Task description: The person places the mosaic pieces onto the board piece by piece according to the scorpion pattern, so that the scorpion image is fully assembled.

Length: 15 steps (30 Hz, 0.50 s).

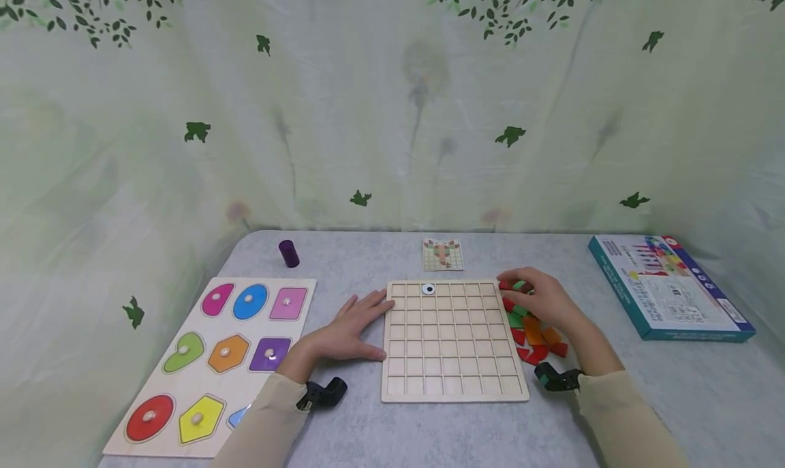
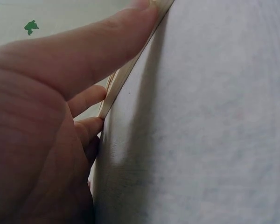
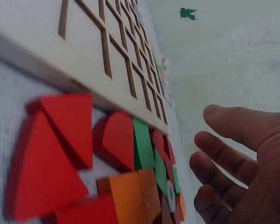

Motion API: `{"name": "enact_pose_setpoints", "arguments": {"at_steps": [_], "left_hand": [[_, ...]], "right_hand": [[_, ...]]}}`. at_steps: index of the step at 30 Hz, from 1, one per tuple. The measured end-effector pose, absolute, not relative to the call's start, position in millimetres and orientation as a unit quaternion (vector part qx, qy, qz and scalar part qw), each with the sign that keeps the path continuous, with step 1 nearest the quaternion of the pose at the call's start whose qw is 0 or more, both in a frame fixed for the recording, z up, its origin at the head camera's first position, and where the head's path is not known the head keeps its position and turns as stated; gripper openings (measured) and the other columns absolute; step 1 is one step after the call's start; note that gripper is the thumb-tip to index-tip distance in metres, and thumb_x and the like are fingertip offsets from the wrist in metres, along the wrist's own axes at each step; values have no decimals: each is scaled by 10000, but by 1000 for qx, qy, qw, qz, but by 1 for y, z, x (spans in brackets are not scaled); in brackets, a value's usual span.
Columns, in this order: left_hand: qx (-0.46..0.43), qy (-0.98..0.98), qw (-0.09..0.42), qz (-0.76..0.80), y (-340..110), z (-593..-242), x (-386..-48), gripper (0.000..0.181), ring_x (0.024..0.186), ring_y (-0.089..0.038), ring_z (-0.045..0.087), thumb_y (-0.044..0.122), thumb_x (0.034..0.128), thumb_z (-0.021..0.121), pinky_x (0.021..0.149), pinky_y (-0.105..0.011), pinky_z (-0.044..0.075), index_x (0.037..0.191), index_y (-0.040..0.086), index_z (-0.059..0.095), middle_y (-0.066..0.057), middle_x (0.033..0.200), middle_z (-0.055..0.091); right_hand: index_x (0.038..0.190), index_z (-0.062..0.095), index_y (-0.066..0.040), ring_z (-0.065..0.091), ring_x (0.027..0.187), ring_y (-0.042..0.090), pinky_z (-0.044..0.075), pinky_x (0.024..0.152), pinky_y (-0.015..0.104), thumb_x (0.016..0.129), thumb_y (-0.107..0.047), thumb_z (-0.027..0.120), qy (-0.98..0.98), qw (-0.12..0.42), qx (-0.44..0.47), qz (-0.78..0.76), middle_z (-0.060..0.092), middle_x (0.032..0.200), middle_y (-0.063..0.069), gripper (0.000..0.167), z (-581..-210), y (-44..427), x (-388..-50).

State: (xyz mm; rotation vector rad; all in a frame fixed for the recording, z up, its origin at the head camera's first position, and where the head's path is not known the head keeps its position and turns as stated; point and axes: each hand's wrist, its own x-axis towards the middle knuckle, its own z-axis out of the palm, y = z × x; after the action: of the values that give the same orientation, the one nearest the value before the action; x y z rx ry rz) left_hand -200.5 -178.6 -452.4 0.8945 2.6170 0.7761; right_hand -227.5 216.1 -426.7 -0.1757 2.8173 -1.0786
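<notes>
The board (image 1: 454,349) is touched at its left edge by the extended left hand (image 1: 351,328). Right of the board, pieces (image 1: 532,333) are overhung by the right hand (image 1: 548,299), fingers loose and unloaded.

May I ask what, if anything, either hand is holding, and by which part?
Nothing is held: the left hand touches the board at its edge; the right hand is empty near the coloured pieces.
</notes>
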Motion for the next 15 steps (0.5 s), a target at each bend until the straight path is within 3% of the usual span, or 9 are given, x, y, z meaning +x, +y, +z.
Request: {"name": "enact_pose_setpoints", "arguments": {"at_steps": [15], "left_hand": [[304, 906, 139, 261, -179, -452, -201, 943, 1574, -324, 84, 419, 837, 781, 1264, -574, -25, 1584, 135, 281, -114, 1695, 114]], "right_hand": [[1309, 612, -73, 550, 1033, 305, 566, 747, 270, 948, -199, 676, 935, 74, -23, -347, 578, 1184, 188, 388, -444, 248, -226]]}}
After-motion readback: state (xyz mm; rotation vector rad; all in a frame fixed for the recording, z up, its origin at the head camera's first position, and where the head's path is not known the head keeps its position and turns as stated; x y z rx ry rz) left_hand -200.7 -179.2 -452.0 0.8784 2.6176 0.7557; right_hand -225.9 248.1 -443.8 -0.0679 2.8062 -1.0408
